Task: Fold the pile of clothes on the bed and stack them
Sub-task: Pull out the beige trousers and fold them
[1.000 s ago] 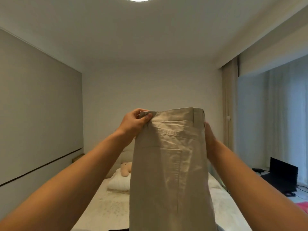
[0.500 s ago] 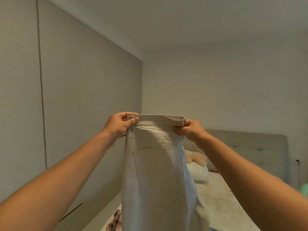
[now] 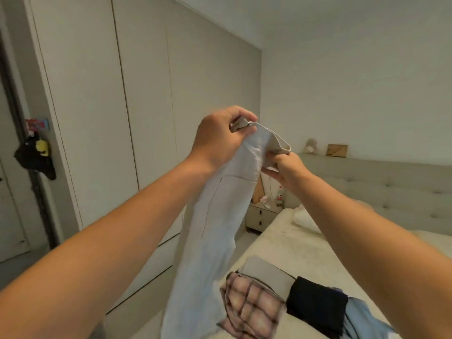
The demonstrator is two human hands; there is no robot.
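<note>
Room: bedroom with pale walls; tall wardrobe doors (image 3: 102, 118) fill the left side.
Bed: the bed (image 3: 288, 250) runs from lower right toward a padded headboard (image 3: 391, 192).
Trousers: light beige trousers (image 3: 215, 228) hang in the air, well above the mattress, gathered narrow at the waistband and falling past the bottom edge of view.
Left hand: the left hand (image 3: 217, 140) clenches one end of the waistband, thumb and fingers curled over the fabric.
Right hand: the right hand (image 3: 286, 167) pinches the other end of the waistband just below and right of the left hand; the two hands are close together.
Pile on bed: a plaid garment (image 3: 249, 307) lies at the near edge of the mattress, touching a grey item (image 3: 266, 270) behind it; a black garment (image 3: 318, 307) sits just right of the plaid, with light blue cloth (image 3: 362, 319) beside that.
In the way: the hanging trousers cover the plaid garment's left edge and part of the wardrobe; the right forearm hides the bed's right side.
Around: a nightstand (image 3: 261, 216) stands by the headboard with small items on top, too small to tell; a white pillow (image 3: 305, 218) lies at the head of the bed; a small wooden frame (image 3: 337, 150) and a pale soft toy (image 3: 310, 146) sit on the headboard ledge.
Left edge: a dark bag with a yellow patch (image 3: 36, 155) hangs at a door frame.
</note>
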